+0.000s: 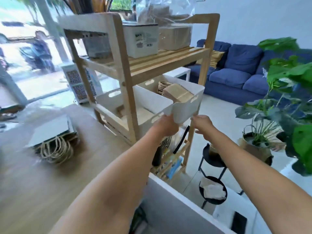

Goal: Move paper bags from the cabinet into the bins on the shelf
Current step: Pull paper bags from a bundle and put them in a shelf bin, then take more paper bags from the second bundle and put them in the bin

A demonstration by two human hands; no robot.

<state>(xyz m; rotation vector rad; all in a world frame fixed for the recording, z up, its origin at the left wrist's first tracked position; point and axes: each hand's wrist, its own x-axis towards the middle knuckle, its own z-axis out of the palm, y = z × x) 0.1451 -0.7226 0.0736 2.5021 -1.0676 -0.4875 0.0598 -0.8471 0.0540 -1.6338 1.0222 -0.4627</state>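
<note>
While both hands, left [166, 126] gripping the bin [185, 105] front, right [201, 124] loosely curled just beside, bags [178, 95] sit inside; more bags [52, 137] wait on the tabletop [50, 183]: partway.

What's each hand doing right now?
Left hand: grips the white bin at its front corner.
Right hand: at the bin's front; grip cannot be told.

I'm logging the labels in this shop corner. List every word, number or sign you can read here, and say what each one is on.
Nothing can be read for certain.
White rectangular box on the top slatted tier of the wooden shelf: a dark printed label with a bold heading and smaller lines, too blurred to read.
White plastic bin, brown paper bags inside it: no text visible.
</note>
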